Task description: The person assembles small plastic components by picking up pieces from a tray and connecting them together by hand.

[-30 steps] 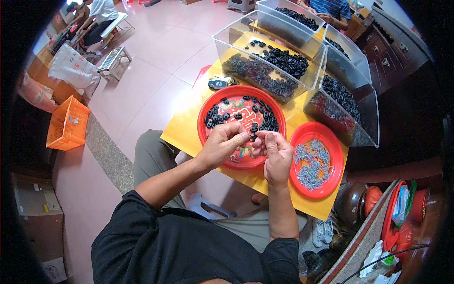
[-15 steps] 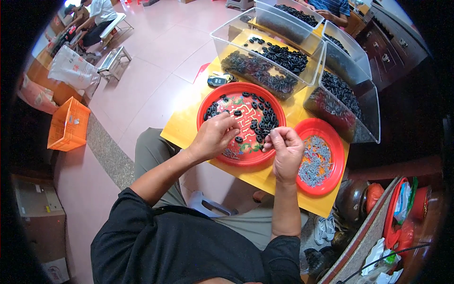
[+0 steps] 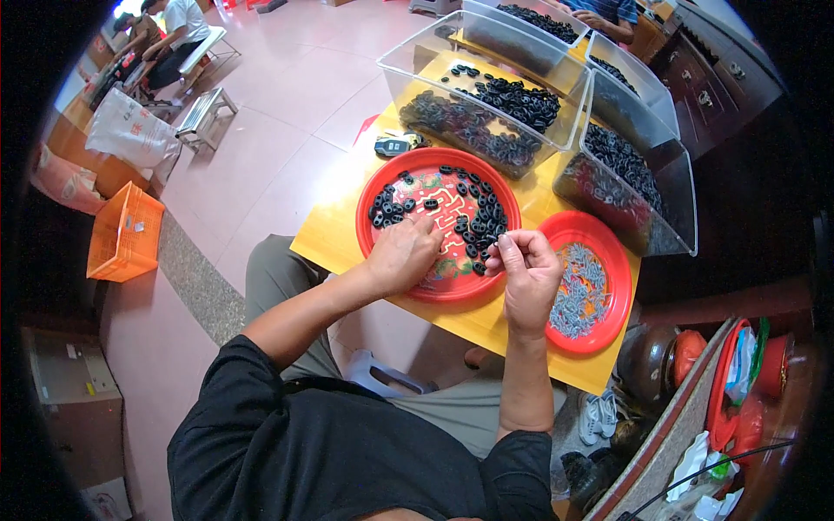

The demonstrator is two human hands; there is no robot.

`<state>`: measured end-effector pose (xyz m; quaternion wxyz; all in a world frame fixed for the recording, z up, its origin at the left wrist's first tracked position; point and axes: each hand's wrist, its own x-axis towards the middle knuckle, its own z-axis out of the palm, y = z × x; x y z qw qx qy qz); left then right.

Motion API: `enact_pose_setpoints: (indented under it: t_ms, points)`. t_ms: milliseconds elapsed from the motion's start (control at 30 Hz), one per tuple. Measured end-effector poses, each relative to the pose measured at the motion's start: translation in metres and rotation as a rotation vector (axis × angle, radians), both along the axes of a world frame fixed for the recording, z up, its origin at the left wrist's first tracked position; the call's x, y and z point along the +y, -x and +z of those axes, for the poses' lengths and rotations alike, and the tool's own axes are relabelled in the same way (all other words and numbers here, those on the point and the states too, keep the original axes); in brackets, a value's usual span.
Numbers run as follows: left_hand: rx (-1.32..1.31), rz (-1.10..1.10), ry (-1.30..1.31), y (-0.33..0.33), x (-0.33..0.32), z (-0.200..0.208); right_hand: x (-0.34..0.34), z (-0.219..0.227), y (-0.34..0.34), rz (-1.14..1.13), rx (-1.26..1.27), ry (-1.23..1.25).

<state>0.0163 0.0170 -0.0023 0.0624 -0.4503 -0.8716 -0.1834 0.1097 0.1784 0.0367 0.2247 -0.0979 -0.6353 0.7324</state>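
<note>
Yellow worktop (image 3: 330,233): black pieces (image 3: 488,213) in the red tray (image 3: 434,154) and grey pins (image 3: 578,300) at right are left loose, finished share unclear. Left hand (image 3: 404,258): grip hidden. Right hand (image 3: 528,278): fingertips pressed together, contents unclear.

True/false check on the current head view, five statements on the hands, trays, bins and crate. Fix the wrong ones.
1. The left hand is over the larger red tray. True.
2. Most of the small grey screw-like pieces lie in the larger red tray. False: most lie in the smaller red tray.
3. The clear plastic bin just beyond the larger red tray holds black oval pieces. True.
4. The orange crate stands on the yellow table. False: the orange crate is on the floor, off to the left.
5. The right hand is nearer the smaller red tray than the left hand is. True.
</note>
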Motion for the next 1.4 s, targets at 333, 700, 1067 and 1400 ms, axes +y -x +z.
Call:
enact_pose_setpoints:
  t_ms: [333, 700, 1067, 1400]
  points:
    - [0.135, 0.029, 0.076, 0.008, 0.007, 0.001, -0.001, -0.001, 0.001, 0.014, -0.004, -0.010]
    - [-1.832, -0.039, -0.989, 0.003, -0.009, 0.010, -0.005, 0.000, 0.001, 0.074, -0.042, -0.004]
    - [-1.893, -0.136, -1.002, -0.010, -0.007, 0.019, -0.012, -0.006, 0.002, 0.055, -0.058, -0.102]
    - [-1.776, -0.071, -0.981, -0.013, -0.005, 0.019, -0.014, -0.004, 0.000, 0.032, -0.076, -0.131]
